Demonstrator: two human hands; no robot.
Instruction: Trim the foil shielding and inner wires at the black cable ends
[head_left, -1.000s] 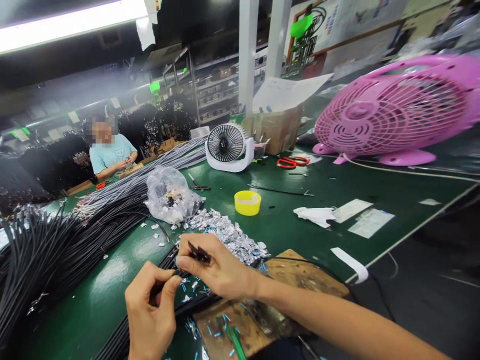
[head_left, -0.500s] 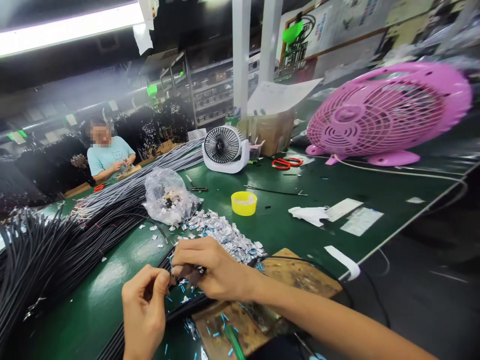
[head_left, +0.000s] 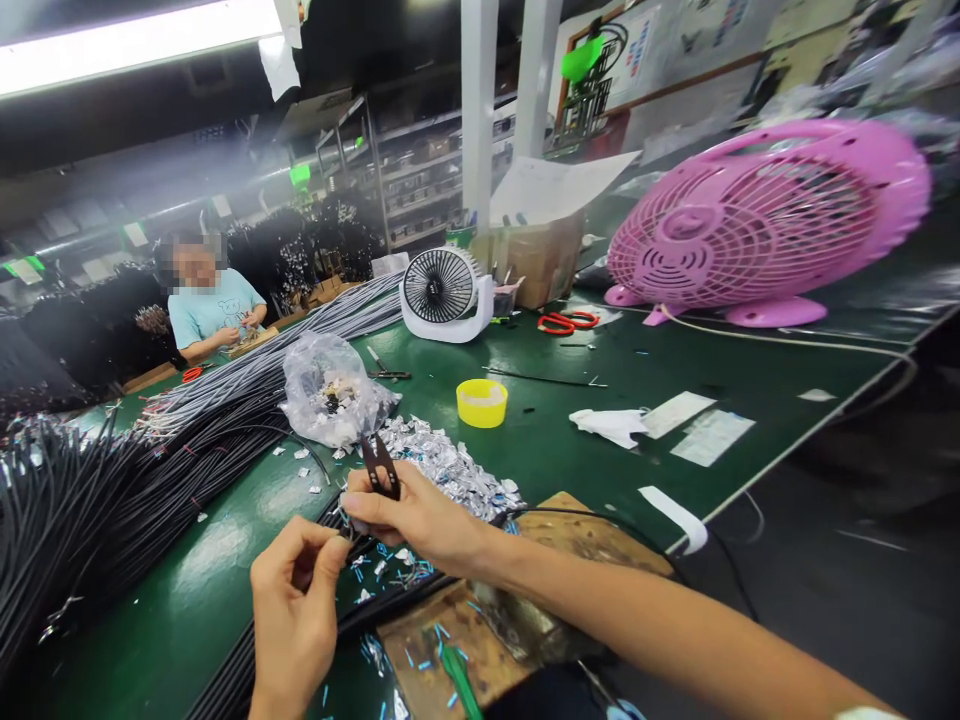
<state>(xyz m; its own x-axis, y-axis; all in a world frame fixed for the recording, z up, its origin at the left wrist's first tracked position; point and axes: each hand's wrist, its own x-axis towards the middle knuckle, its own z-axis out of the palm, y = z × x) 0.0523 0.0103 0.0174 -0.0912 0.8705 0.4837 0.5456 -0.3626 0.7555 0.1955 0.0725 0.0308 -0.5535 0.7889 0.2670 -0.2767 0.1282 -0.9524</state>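
My right hand (head_left: 416, 520) is closed round dark thread snips (head_left: 381, 470), their two blades pointing up and a little apart. Its thumb and fingertip also reach a small silvery cable end (head_left: 346, 520). My left hand (head_left: 300, 600) is pinched shut on that cable, just left of the right fingertips; most of the cable is hidden by the fingers. Below the hands run black cables (head_left: 225, 675). A heap of silver foil scraps (head_left: 450, 462) lies just beyond the right hand, and small blue bits are scattered under both hands.
Bundles of black cable (head_left: 97, 530) lie at left, near a plastic bag (head_left: 322, 390). A yellow tape ring (head_left: 481, 404), a small white fan (head_left: 442, 290), red-handled scissors (head_left: 568, 321) and a pink fan (head_left: 765, 230) stand farther back. A green-handled tool (head_left: 459, 680) rests on a wooden board (head_left: 420, 640). Another person (head_left: 217, 310) sits opposite.
The snips have swung up in my right hand, from pointing down by the fingers to blades upward. My left hand stays pinched and has shifted slightly right.
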